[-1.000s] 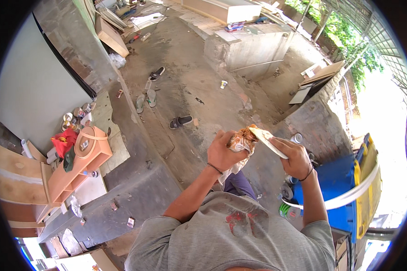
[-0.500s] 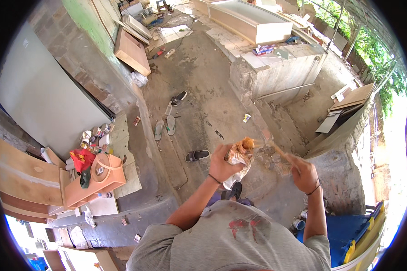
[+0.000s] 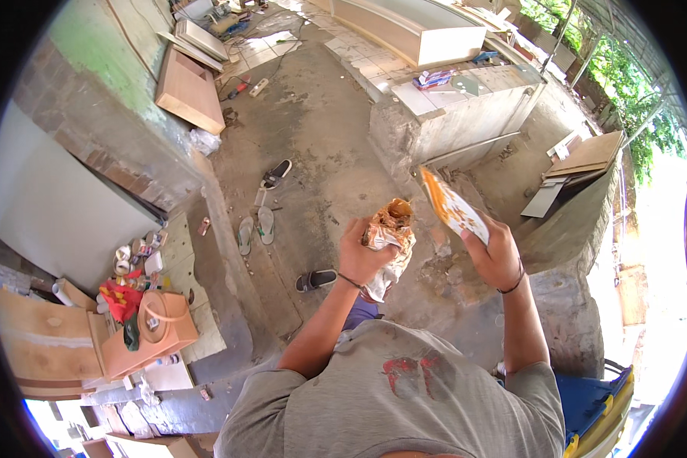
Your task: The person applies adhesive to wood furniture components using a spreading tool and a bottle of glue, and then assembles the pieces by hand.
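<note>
My left hand [image 3: 361, 258] is wrapped round a white, crumpled-looking container [image 3: 395, 243] smeared with orange-brown paste. Its round open top faces up and shows an orange-brown inside; whether it is a can or a bag I cannot tell. To its right, my right hand [image 3: 496, 256] grips a flat putty knife [image 3: 452, 204] by its lower end. Orange paste streaks the white blade, which points up and to the left, apart from the container. My right fingers are partly hidden behind the blade.
Slippers [image 3: 264, 225] and dark sandals [image 3: 316, 280] lie on the concrete floor ahead. A tiled concrete block [image 3: 466, 114] rises at the far right. On the left, a pinkish wooden piece [image 3: 149, 336] stands beside cans and a red bag [image 3: 120, 299]. A blue-and-yellow object [image 3: 595, 404] is at lower right.
The putty knife has come away from the container's mouth and turned, so its paste-streaked flat face now shows. My left hand still holds the container. The whole view has shifted slightly.
</note>
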`<state>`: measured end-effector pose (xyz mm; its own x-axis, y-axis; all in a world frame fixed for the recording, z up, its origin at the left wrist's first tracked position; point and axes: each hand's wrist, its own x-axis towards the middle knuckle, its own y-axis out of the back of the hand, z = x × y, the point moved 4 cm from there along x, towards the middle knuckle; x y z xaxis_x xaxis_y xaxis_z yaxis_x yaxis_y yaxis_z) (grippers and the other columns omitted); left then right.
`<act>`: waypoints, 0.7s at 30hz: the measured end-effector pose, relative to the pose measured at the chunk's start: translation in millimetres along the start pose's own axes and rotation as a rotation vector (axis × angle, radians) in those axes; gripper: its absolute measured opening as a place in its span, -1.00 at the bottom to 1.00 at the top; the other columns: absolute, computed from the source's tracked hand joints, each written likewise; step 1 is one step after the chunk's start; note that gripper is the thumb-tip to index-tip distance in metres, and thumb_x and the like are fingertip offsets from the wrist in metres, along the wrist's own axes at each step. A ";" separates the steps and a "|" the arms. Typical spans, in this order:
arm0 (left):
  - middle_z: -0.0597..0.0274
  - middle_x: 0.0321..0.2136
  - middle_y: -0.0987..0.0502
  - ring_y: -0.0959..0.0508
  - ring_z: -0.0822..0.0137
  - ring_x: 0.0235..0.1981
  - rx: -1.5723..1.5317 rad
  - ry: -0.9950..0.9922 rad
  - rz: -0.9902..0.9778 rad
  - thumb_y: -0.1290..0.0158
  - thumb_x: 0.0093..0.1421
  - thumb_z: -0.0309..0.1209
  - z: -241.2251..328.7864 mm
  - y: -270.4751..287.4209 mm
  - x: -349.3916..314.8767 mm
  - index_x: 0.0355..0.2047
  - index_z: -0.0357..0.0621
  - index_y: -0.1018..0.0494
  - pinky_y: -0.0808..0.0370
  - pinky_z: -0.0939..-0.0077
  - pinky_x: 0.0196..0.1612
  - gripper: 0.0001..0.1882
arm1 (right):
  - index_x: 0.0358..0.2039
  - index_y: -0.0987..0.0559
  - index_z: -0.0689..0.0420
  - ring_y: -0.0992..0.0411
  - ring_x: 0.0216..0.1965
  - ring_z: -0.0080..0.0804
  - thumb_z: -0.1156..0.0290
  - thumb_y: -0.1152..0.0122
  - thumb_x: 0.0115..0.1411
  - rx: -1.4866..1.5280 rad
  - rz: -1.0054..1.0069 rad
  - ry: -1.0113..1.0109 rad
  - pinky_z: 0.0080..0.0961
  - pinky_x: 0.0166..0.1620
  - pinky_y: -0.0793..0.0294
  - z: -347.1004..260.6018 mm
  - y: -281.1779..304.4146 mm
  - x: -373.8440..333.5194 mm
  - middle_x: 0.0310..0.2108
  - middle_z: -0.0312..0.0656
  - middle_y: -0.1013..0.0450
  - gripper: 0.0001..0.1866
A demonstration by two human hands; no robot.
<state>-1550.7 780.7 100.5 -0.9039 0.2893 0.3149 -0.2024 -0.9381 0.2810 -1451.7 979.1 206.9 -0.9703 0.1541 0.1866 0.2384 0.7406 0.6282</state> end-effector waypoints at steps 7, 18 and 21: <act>0.08 -0.41 -0.41 -0.49 0.15 -0.37 0.021 -0.011 0.087 -0.24 -0.31 -0.40 -45.9 11.1 101.5 -0.22 -0.19 -0.48 -0.44 0.35 -0.30 -0.48 | 0.01 -0.43 0.04 -0.45 -0.22 -0.15 0.57 0.01 -0.01 -0.161 -0.118 0.293 -0.33 -0.19 -0.46 -14.1 -34.5 127.9 -0.19 -0.10 -0.46 -0.51; 0.13 -0.35 -0.36 -0.43 0.18 -0.31 -0.060 0.026 0.128 -0.22 -0.33 -0.51 -92.3 62.8 261.1 -0.24 -0.24 -0.44 -0.40 0.37 -0.24 -0.49 | 0.02 -0.41 -0.10 -0.39 -0.07 -0.26 0.57 0.02 -0.10 -0.552 -0.246 0.232 -0.34 -0.18 -0.48 -3.3 -57.6 260.1 -0.10 -0.24 -0.42 -0.42; 0.14 -0.35 -0.36 -0.42 0.17 -0.32 -0.028 0.008 0.138 -0.21 -0.33 -0.52 -103.4 74.1 299.3 -0.24 -0.23 -0.44 -0.39 0.37 -0.25 -0.49 | -0.01 -0.42 0.02 -0.43 -0.16 -0.21 0.56 0.01 -0.05 -0.487 -0.260 0.183 -0.30 -0.19 -0.46 18.0 -56.6 295.6 -0.17 -0.13 -0.44 -0.50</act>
<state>-1875.2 778.1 121.8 -0.9269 0.1555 0.3414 -0.0862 -0.9740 0.2097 -1752.8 994.5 212.9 -0.9869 -0.1401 0.0795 0.0264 0.3463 0.9377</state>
